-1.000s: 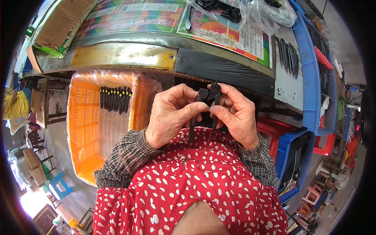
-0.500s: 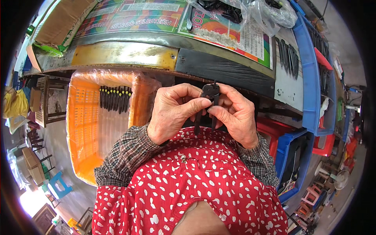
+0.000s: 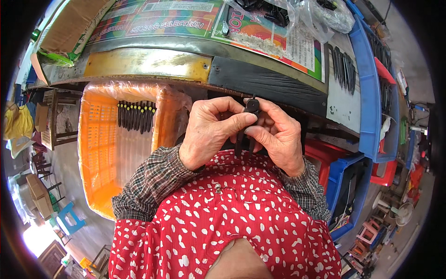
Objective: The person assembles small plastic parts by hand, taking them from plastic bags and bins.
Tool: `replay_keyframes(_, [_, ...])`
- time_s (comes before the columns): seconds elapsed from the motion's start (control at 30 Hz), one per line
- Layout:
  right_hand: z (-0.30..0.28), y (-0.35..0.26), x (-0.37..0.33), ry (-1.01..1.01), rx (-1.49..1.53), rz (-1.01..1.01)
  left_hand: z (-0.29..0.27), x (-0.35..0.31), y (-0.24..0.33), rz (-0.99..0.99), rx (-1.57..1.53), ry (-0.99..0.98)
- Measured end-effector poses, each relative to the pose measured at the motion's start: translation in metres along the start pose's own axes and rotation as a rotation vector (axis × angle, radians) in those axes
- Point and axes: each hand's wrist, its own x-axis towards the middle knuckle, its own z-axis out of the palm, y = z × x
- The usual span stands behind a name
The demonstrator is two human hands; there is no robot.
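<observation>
Both hands are raised in front of the bench edge and closed on one small black plier-like part (image 3: 252, 106) with a rounded head and two slim legs pointing down. My left hand (image 3: 209, 132) pinches its head between thumb and forefinger. On the other side my right hand (image 3: 280, 136) grips it with thumb and fingers, and these fingers hide its middle. At my left stands an orange crate (image 3: 97, 153) lined with clear plastic. Inside, a row of slim black pieces with yellow dots (image 3: 136, 116) lies at the far end.
The worktop's dark front edge (image 3: 269, 86) runs just beyond my hands. Slim black pieces (image 3: 343, 69) lie on its right end, beside a long blue tray (image 3: 367, 102). A clear plastic bag (image 3: 320, 18) sits farther back. Low on the right stands a blue bin (image 3: 355, 204).
The part's rounded head has turned and its two legs have come closer together. My left hand has shifted slightly right; the right hand stays nearly in place.
</observation>
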Motion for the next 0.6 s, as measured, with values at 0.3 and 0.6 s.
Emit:
replay_keyframes(0.3, [0.0021, 0.0069, -0.0023, 0.033, -0.029, -0.024, -0.0003, 0.0017, -0.0052, -0.005, -0.027, -0.028])
replay_keyframes(0.6, [0.0098, 0.0033, -0.0025, 0.049, 0.03, -0.017, -0.0045, 0.0023, -0.0045, -0.054, -0.041, -0.062])
